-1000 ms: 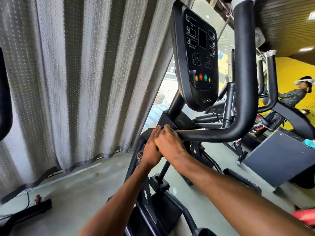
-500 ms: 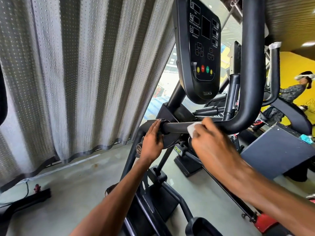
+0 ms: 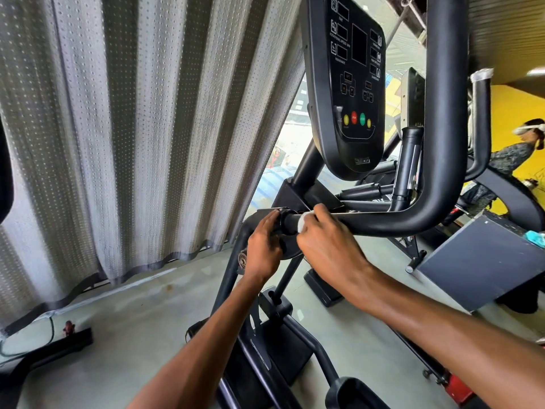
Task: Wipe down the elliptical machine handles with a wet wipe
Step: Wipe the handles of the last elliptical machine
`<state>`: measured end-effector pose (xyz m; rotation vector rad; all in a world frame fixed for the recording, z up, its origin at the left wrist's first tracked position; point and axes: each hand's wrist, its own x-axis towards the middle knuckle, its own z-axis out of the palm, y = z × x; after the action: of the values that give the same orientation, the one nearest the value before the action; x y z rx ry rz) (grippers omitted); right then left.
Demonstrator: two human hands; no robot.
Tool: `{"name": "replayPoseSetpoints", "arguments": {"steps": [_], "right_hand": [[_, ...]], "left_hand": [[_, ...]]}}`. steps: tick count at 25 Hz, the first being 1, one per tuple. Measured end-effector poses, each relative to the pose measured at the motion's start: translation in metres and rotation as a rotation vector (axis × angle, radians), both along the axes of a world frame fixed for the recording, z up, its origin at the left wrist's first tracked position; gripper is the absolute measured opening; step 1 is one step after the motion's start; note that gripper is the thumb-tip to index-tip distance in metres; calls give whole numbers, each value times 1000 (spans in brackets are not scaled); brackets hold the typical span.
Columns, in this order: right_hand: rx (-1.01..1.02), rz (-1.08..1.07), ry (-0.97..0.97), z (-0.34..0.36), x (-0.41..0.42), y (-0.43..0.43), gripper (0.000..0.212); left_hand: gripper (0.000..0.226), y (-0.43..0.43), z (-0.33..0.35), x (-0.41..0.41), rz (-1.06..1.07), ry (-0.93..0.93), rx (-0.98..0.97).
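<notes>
Grips the pivot end (image 3: pixel 286 223) with the left hand (image 3: pixel 264 249) to steady the handle (image 3: pixel 398 224) and, close beside, clamps the wet wipe (image 3: pixel 303 221) round it with the right hand (image 3: pixel 327 246).

A pale grey curtain (image 3: pixel 118 128), dotted all over, hangs in deep folds across the left, and its dark hem reaches down to the smooth grey-green floor (image 3: pixel 132 326). Past the curtain's edge a window (image 3: pixel 292 134) lets in bright daylight, though what lies outside is too washed out to tell. On the right is a yellow wall (image 3: pixel 519 113) under a dark ribbed ceiling (image 3: pixel 507 33) with a lit lamp (image 3: pixel 536 72). A person (image 3: pixel 513 157) in a patterned top stands near that wall. A dark cable (image 3: pixel 52 329) lies on the floor at lower left.
</notes>
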<state>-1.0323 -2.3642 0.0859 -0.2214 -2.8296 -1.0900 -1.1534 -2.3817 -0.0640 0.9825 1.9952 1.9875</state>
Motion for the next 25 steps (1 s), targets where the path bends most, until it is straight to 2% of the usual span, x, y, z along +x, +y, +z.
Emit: {"name": "replayPoseSetpoints", "arguments": {"steps": [3, 7, 10, 12, 13, 15, 16, 18, 20, 21, 25], "right_hand": [[36, -65, -100, -27, -36, 5, 24], [121, -157, -221, -41, -59, 6, 36], [91, -114, -178, -38, -44, -2, 32], [-43, -82, -49, -49, -22, -2, 25], [-168, -75, 106, -59, -11, 3, 27], [-520, -151, 566, -94, 5, 22, 30], [-787, -258, 792, -107, 9, 27, 23], [-1446, -448, 1257, -118, 1, 27, 16], [-2021, -489, 1545, -121, -18, 23, 33], [-2148, -457, 1616, -120, -28, 25, 38], [-2223, -544, 1655, -95, -41, 19, 19]], "left_hand": [[73, -6, 3, -5, -25, 24, -11], [69, -15, 8, -8, -92, 58, -40], [72, -24, 17, -8, -103, 80, -86], [72, -27, 21, -11, -91, 88, -127], [71, -29, 21, -13, -96, 84, -133], [75, -34, 24, -16, -107, 83, -176], [78, -36, 28, -16, -98, 103, -216], [80, -38, 37, -13, -92, 156, -284], [80, -40, 43, -12, -92, 179, -313], [80, -39, 46, -10, -91, 193, -321], [76, -34, 58, 1, -65, 248, -364]]}}
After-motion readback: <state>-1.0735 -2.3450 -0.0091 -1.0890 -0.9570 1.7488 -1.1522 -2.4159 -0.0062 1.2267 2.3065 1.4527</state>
